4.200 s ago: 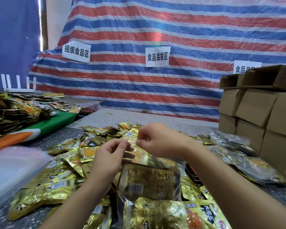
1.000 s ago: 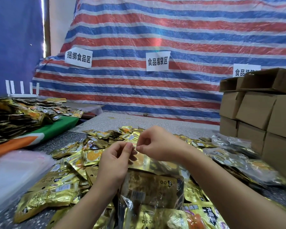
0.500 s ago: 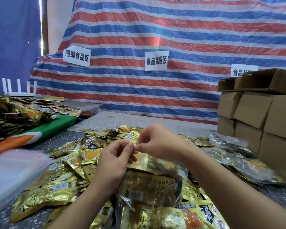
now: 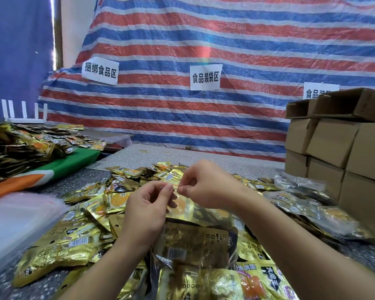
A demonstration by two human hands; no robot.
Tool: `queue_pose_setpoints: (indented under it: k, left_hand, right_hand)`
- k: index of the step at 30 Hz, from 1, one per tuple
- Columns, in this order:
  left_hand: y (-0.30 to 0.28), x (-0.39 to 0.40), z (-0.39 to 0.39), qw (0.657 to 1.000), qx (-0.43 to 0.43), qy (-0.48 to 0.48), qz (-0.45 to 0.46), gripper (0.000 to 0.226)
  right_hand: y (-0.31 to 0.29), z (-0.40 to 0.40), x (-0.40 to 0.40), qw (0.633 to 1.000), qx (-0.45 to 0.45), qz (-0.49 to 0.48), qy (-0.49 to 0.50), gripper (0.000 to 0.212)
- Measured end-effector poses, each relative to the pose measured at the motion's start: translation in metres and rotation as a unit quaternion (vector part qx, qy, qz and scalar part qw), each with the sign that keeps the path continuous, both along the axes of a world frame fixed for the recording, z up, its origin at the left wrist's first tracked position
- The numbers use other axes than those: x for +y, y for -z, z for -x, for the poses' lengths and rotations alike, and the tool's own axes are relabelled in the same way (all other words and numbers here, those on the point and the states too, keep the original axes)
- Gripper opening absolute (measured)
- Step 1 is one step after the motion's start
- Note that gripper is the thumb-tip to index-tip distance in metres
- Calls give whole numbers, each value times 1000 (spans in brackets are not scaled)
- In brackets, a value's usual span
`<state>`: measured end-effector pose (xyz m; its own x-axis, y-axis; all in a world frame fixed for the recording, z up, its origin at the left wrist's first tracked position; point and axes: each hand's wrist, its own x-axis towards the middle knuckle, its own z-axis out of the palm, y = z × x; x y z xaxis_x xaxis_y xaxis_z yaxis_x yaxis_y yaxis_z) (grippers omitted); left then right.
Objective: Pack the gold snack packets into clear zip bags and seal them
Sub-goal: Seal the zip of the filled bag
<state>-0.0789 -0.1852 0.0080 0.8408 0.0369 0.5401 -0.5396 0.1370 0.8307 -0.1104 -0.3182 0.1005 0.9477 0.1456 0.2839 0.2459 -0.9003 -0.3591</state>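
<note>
My left hand [image 4: 145, 210]: thumb and forefinger pinched on the top strip of the clear zip bag [image 4: 195, 237], as they were four seconds back.
My right hand [image 4: 206, 185]: fingers curled, thumb and forefinger pinching the same strip just to the 3 o'clock side of my left fingertips; the two pinches nearly touch.
Clear zip bag: held up by its top edge, hanging toward 6 o'clock below my hands, with gold packets inside; whether the strip is fully closed I cannot tell.
Change: very little; both pinches sit in about the same spot on the strip through all the earlier frames, and the bag hangs the same way.
Gold snack packets [image 4: 78, 241]: loose heap on the speckled table [image 4: 78, 176], spreading from 12 o'clock round to 9 o'clock of my hands.
Filled bags [image 4: 312, 202]: lying at 3 o'clock, against the cardboard boxes [image 4: 344, 152].
Striped tarp [image 4: 204, 40]: at 12 o'clock, with white paper signs [image 4: 205, 77] on it.
</note>
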Motion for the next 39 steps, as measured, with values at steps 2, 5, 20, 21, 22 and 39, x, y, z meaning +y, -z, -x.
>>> queue_pose_setpoints:
  k: [2,5,20,21,22,39]
  left_hand:
    - [-1,2,-1,1000,6,-7,9,19]
    - [-3,4,-1,1000,17,-3,20,22]
    - [-2,5,-1,999,14,-23,28,27]
    - [-2,5,-1,999,11,-23,28,28]
    - [-1,5,-1,999,9,-24,27,28]
    - [1,8,-3,1000,-3,-22,14,26]
  right_hand:
    - [-1,0,-1,1000,6,-11,-1,13]
    - [-3,1,-4,1000,11,-7,2,15]
    - [3,29,-58,998,0,38,47,17]
    - [4,31,-63,998,-3,41,49,17]
    - [4,32,-66,998,-5,44,48,19]
    - [6,48,-95,997,-24,66,14,22]
